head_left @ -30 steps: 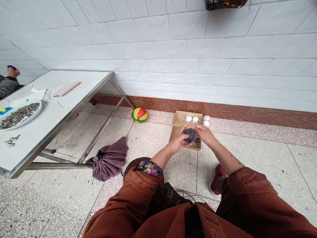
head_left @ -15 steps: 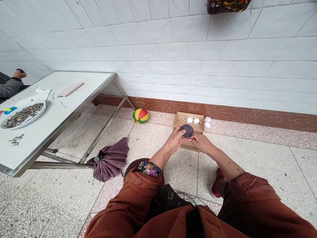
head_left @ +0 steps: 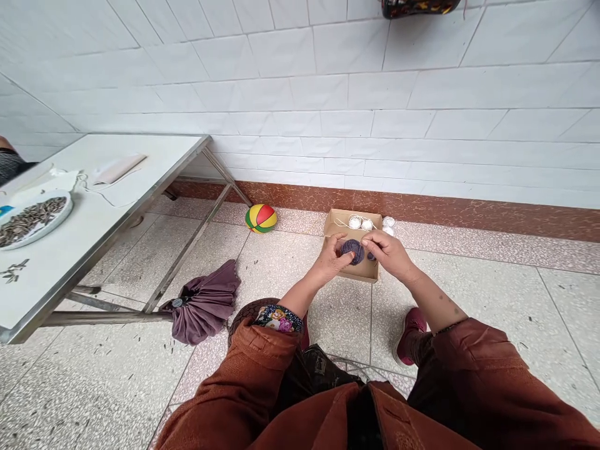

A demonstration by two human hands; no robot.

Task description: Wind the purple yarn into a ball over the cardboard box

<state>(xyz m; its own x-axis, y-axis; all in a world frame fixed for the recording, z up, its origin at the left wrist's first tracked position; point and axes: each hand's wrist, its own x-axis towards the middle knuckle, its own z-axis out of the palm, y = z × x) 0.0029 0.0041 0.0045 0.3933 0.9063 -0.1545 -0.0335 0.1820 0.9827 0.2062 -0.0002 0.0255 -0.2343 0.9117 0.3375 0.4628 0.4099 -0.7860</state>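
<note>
My left hand (head_left: 332,261) grips a ball of dark purple-grey yarn (head_left: 352,252), thumb across its front. At the ball's upper right edge, my right hand (head_left: 390,253) pinches the yarn between thumb and fingers; the strand itself is too fine to follow. Both hands are over an open cardboard box (head_left: 359,273). Two white yarn balls (head_left: 360,222) lie in its far part with a loose strand. A small dark purple bit of yarn (head_left: 370,256) shows in the box, partly behind my right hand. More white balls (head_left: 388,225) rest on the floor just right of the box.
A multicoloured ball (head_left: 261,219) lies by the leg of a white table (head_left: 154,165) at left. The table bears a plate of seeds (head_left: 65,209) and folded cloth (head_left: 120,169). A purple cloth bag (head_left: 206,303) lies on the floor. Another person's arm (head_left: 8,162) shows at far left.
My right hand has moved from beneath the yarn ball up to its upper right side. The left hand has turned slightly, and more of the box's inside shows. The view has shifted a little right.
</note>
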